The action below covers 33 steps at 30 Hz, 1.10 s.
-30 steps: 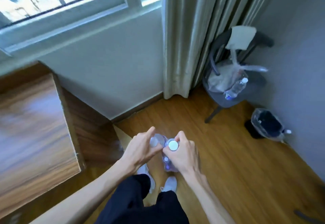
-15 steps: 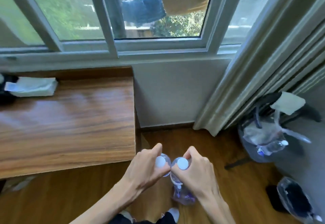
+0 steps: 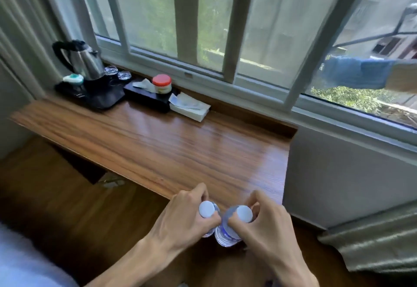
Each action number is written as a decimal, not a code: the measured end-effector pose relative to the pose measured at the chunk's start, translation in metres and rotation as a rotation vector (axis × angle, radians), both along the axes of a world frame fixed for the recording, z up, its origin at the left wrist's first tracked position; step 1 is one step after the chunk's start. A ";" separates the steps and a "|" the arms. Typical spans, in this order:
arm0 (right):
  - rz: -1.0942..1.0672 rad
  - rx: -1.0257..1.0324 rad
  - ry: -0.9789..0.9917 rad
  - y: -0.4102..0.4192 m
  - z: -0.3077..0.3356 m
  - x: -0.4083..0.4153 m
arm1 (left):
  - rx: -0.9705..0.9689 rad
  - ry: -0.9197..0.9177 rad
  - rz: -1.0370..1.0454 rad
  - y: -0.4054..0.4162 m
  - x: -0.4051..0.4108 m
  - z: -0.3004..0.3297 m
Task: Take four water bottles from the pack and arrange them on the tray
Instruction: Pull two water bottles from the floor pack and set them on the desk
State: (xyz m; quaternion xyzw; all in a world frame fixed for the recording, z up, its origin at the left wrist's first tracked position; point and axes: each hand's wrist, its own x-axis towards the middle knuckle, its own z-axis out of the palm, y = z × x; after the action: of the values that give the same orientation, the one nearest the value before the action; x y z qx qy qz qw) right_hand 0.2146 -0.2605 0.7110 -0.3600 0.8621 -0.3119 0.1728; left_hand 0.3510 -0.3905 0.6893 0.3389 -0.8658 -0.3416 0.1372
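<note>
My left hand [image 3: 182, 221] grips a clear water bottle with a white cap [image 3: 206, 209] by its neck. Beside it, my right hand [image 3: 264, 226] grips a second clear water bottle [image 3: 225, 235] under its white cap. Both bottles hang upright, close together, in front of the near edge of the wooden desk [image 3: 171, 149]. A black tray [image 3: 99, 99] sits at the desk's far left and carries a steel kettle [image 3: 83, 61] and glass cups [image 3: 117, 73]. The pack is out of view.
Behind the tray's right side lie a black tissue holder [image 3: 146, 96], a red-lidded jar [image 3: 161, 83] and a white tissue box [image 3: 189, 107]. The window runs along the desk's back. A curtain [image 3: 370, 241] hangs at the lower right; wooden floor lies below.
The view has swung up and left from the floor and chair to the desk and tray. Both hands have carried the two bottles up to the desk's near edge and moved slightly apart.
</note>
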 end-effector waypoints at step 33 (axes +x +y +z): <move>0.112 -0.052 -0.116 -0.480 -0.028 0.055 | -0.028 -0.113 0.315 -0.458 0.064 0.001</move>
State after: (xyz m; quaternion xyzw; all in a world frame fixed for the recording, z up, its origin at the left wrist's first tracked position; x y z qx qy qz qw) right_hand 0.2691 -0.7409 0.6828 -0.3932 0.8209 -0.3442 0.2301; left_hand 0.4151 -0.8488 0.6898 0.4872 -0.8130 -0.2842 0.1446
